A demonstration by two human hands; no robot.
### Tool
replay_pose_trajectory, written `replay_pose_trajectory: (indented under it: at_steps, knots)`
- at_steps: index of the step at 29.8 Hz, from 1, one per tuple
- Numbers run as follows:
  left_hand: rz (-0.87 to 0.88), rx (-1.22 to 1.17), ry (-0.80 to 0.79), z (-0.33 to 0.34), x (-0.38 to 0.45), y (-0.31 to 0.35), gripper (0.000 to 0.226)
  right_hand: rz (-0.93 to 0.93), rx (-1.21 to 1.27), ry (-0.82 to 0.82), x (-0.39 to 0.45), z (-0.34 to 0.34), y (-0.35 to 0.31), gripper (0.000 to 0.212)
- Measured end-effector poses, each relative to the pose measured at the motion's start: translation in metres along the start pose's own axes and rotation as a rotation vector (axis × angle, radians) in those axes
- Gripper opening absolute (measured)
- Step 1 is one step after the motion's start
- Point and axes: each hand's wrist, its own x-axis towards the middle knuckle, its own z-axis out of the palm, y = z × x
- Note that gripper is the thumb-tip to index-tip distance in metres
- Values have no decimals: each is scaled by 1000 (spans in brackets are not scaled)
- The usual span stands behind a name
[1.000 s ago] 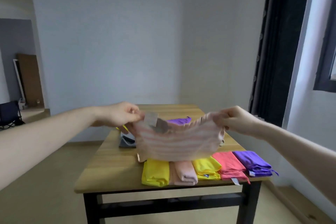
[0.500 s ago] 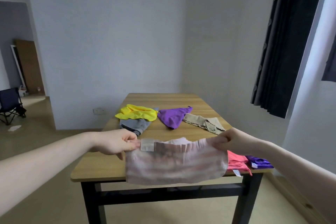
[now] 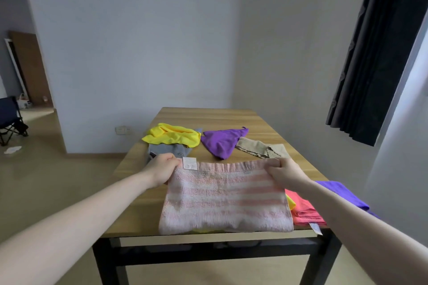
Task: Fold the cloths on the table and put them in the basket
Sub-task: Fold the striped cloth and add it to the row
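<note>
Pink-and-white striped terry, the cloth (image 3: 225, 201) lay spread at the near edge of the table (image 3: 231, 118), its long axis running left to right between my hands; my left hand (image 3: 162, 170) pinched the far-left corner by the label, my right hand (image 3: 283, 172) pinched the far-right corner; the body stretched toward me, so the fold, I judged, should bring both corners nearward together; no basket was in view.
</note>
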Motion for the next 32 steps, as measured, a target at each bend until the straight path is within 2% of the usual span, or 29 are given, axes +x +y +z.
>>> replay_pose_trajectory:
  at_steps: [4,8,11,16,22,26,32]
  knots:
    - [-40,47,67,18,16,-8,28,19,-81,-4,15,17,8,28]
    - [-55,60,114,34,27,-28,32,33,-134,26,23,31,23,28]
    - [-41,65,130,46,33,-41,34,36,-142,41,30,42,37,20]
    - [-25,-18,100,61,35,-62,24,40,-171,59,33,53,49,18]
    - [-30,4,84,69,36,-78,20,47,-227,73,39,59,66,2]
    - [8,26,54,75,34,-78,14,-11,-273,140,39,68,70,25]
    - [49,62,99,77,35,-84,17,-124,-356,227,32,81,76,24]
